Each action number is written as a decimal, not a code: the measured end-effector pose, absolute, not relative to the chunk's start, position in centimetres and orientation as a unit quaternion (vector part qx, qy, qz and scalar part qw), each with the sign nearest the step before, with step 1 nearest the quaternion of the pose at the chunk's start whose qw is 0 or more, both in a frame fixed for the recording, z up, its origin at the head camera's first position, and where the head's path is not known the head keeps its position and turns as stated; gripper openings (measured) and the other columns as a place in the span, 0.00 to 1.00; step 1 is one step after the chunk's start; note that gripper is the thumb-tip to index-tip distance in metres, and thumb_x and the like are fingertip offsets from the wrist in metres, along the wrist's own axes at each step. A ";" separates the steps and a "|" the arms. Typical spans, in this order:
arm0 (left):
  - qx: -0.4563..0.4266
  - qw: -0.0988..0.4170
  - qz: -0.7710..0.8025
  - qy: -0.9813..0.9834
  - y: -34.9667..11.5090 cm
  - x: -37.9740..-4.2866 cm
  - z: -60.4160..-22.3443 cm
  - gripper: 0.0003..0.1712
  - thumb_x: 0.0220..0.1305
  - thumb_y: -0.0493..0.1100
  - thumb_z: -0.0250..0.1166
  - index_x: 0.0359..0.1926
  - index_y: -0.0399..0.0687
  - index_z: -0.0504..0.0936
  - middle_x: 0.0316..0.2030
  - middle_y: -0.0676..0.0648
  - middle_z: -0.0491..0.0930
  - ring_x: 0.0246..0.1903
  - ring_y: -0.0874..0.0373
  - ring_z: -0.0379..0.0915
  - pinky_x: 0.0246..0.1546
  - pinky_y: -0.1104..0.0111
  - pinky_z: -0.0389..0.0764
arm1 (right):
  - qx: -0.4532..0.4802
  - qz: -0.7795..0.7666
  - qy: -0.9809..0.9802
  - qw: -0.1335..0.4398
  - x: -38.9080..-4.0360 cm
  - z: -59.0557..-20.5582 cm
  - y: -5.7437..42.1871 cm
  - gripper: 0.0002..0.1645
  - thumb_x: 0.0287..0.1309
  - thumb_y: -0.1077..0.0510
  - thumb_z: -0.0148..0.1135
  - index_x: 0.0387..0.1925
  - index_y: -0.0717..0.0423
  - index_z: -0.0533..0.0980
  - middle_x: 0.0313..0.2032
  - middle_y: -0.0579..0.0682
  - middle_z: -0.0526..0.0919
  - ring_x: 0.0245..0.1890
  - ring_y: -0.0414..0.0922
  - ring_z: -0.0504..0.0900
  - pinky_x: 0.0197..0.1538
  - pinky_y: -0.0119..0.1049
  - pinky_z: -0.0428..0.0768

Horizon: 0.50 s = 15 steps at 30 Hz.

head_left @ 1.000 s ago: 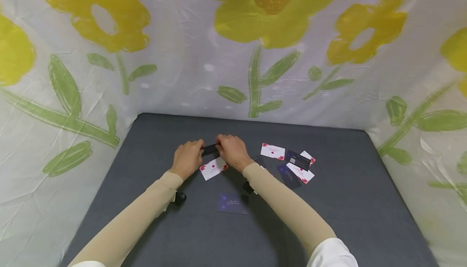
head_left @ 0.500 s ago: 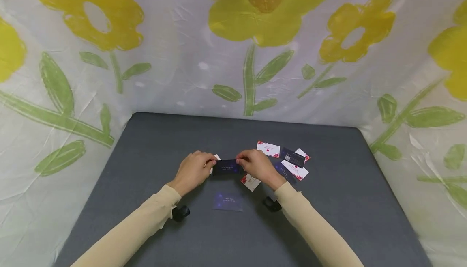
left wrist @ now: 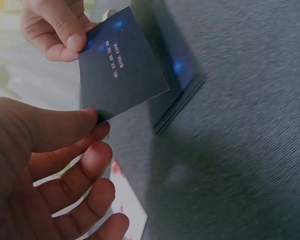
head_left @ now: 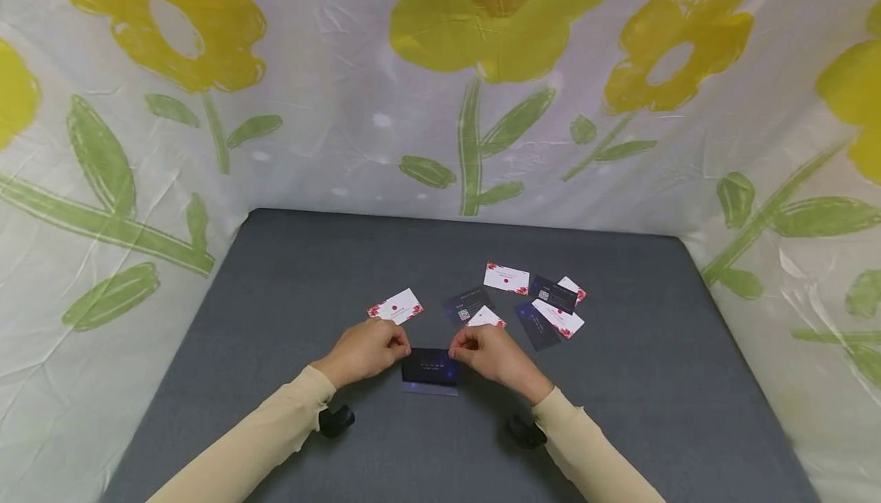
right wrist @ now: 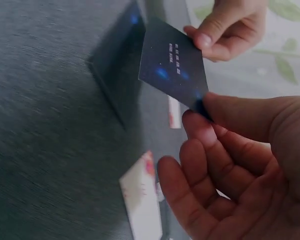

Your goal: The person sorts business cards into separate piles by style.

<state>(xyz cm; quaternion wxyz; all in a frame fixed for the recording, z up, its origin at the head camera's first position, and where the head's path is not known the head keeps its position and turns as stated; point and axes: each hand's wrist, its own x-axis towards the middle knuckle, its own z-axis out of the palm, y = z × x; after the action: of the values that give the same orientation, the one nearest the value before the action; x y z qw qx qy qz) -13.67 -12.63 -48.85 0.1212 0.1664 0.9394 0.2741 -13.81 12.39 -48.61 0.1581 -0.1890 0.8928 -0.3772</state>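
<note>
A dark business card with blue glowing spots and small pale print is stretched between both hands. My left hand pinches its left far corner between thumb and index finger. At the right far corner, my right hand does the same. Close beneath the held card lies a neat stack of dark cards; only its near strip shows in the head view. The other fingers of both hands are loosely curled. Just beyond the left hand is a white card with red flowers.
Beyond the right hand lie a dark card with a square code and a white flowered card. Farther right, white and dark cards overlap on the grey table. A flower-printed sheet encloses the table's back and sides.
Both hands have brought the dark card from the table's middle toward me, over the stack. The white and dark cards beyond them now show more fully.
</note>
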 end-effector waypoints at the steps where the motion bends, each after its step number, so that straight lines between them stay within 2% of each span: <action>1: 0.171 0.117 0.270 0.940 -12.6 -13.5 -49.0 0.05 0.65 0.43 0.71 0.30 0.56 0.88 0.22 0.60 0.80 0.25 0.66 0.70 0.30 0.67 0.71 | -0.193 -0.375 0.893 0.155 -13.6 -48.9 12.3 0.05 0.67 0.60 0.67 0.33 0.54 0.86 0.29 0.45 0.87 0.28 0.32 0.74 0.34 0.27 0.73; 7: 0.176 0.095 0.237 0.951 -12.3 -12.9 -49.8 0.05 0.63 0.43 0.73 0.29 0.56 0.88 0.27 0.59 0.83 0.30 0.66 0.72 0.32 0.65 0.76 | -0.199 -0.354 0.905 0.128 -13.1 -50.2 11.9 0.06 0.65 0.61 0.68 0.31 0.55 0.85 0.28 0.47 0.88 0.28 0.31 0.75 0.35 0.27 0.73; 15: 0.177 0.088 0.219 0.956 -12.1 -12.5 -51.1 0.08 0.63 0.45 0.74 0.28 0.58 0.85 0.25 0.60 0.77 0.28 0.67 0.69 0.29 0.68 0.72 | -0.206 -0.305 0.925 0.097 -12.8 -51.2 11.6 0.06 0.63 0.60 0.70 0.29 0.52 0.84 0.26 0.43 0.87 0.26 0.32 0.74 0.34 0.30 0.72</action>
<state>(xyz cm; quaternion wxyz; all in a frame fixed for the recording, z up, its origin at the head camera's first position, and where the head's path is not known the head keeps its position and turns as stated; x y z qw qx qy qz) -12.47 -12.15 -51.06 0.0878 0.1766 0.9555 0.2193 -12.77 11.62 -51.19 0.0969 -0.2058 0.9249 -0.3048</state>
